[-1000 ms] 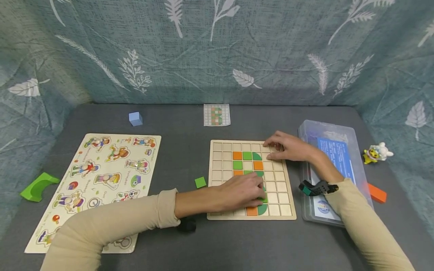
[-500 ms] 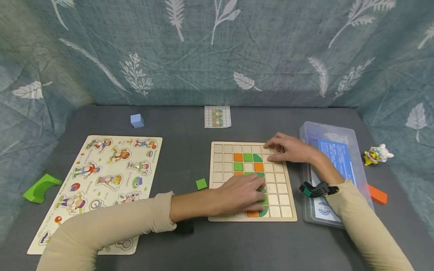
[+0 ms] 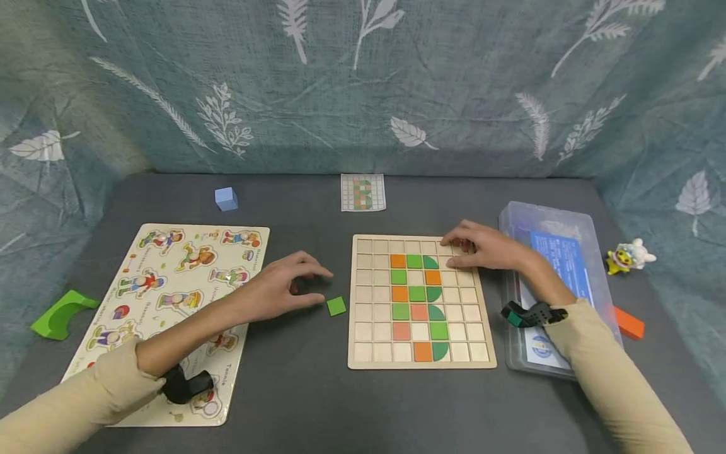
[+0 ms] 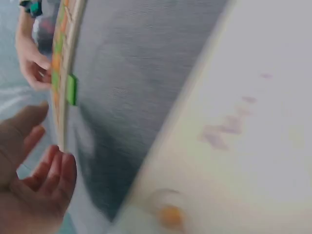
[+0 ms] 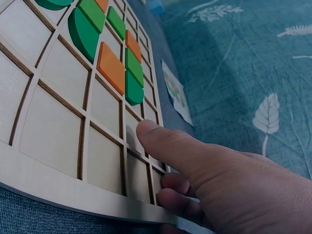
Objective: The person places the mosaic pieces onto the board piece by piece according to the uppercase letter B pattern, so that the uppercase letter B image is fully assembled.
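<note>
My left hand (image 3: 282, 287) hovers left of a loose light-green square tile (image 3: 336, 306), its thumb and fingers apart and nothing between them. That tile lies on the dark table, just off the board's left side. The wooden grid board (image 3: 472, 354) carries orange, light-green and pinkish square tiles, along with dark-green rounded pieces (image 3: 440, 350), in its middle columns. At the upper right of the board rests my right hand (image 3: 482, 247), fingers loosely bent. In the right wrist view its thumb (image 5: 165, 141) lies over the bare cells and the fingertips are at the board's edge.
A small printed pattern card (image 3: 363, 193) lies behind the board. To the left is a picture puzzle board (image 3: 187, 284), with a blue cube (image 3: 226, 199) and a green arch block (image 3: 62, 315) nearby. A plastic case (image 3: 558, 284), an orange block (image 3: 629, 323) and a toy figure (image 3: 629, 255) stand right.
My left hand has lifted off the board's tiles and moved left, past the loose green tile, uncovering the lower tiles. My right hand has stayed at the board's upper right.
</note>
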Demonstrator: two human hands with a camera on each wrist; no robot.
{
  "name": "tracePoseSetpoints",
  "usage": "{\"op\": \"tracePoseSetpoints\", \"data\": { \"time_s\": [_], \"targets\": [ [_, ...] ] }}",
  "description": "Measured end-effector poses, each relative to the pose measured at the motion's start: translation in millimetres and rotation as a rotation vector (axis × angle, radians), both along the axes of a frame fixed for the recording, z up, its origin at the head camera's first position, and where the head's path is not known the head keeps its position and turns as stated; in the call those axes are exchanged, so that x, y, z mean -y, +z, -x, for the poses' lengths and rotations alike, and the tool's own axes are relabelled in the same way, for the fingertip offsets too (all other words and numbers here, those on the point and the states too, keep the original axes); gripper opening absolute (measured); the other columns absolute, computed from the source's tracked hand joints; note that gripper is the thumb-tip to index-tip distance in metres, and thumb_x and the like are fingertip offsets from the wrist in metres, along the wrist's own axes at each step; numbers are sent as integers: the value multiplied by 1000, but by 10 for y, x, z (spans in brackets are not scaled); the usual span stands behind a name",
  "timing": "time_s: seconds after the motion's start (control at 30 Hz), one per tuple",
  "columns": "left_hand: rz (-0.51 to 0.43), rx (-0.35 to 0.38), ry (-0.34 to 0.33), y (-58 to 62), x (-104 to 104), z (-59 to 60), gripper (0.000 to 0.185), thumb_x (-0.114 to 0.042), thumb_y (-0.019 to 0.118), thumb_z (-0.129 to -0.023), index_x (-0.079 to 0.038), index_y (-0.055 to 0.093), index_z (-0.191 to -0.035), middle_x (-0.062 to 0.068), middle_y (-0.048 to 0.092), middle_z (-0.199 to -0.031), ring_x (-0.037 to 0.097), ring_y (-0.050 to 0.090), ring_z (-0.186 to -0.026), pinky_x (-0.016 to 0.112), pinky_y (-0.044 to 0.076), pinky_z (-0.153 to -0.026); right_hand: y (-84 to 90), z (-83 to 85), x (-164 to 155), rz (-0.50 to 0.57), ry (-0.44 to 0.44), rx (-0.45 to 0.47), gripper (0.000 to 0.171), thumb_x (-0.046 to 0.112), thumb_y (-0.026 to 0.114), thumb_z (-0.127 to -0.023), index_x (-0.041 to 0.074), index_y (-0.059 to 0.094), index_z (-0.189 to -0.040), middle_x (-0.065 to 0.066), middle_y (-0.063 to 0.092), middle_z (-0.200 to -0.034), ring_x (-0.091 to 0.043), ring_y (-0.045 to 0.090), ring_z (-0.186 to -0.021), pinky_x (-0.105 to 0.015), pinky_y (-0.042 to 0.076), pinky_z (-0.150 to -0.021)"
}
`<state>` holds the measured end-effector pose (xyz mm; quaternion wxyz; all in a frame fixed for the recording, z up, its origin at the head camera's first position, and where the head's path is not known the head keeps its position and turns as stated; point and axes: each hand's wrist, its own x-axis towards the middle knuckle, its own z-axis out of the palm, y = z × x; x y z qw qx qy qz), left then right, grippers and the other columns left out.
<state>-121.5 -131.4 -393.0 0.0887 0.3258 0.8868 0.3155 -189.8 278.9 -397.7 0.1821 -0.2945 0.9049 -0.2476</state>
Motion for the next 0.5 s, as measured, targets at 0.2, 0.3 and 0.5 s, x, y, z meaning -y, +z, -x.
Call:
{"op": "tracePoseSetpoints", "data": {
  "time_s": [0.2,0.3,0.5],
  "targets": [
    [-75,177,-75,-136,114,19,40,-18,75,-85,-15,65,-124,4,60,-118,12,57,-88,21,50,-71,35,3,31,-13,-6,10,41,26,70,-90,10,61,-126,-5,52,-99,-15,47,-82,-31,43,-74],
    [-60,185,-95,-191,70,31,41,-20,75,-85,-17,65,-125,1,62,-114,11,57,-96,25,49,-80,28,-1,30,-7,-8,12,40,26,70,-90,10,61,-126,-6,52,-100,-15,47,-82,-31,43,-74],
    [-33,148,-119,-237,-13,24,42,-24,77,-83,-15,66,-123,1,59,-104,9,49,-88,27,44,-81,14,0,19,-4,-16,14,41,26,70,-90,10,61,-126,-6,53,-102,-15,48,-83,-31,44,-74]
  ]
}}
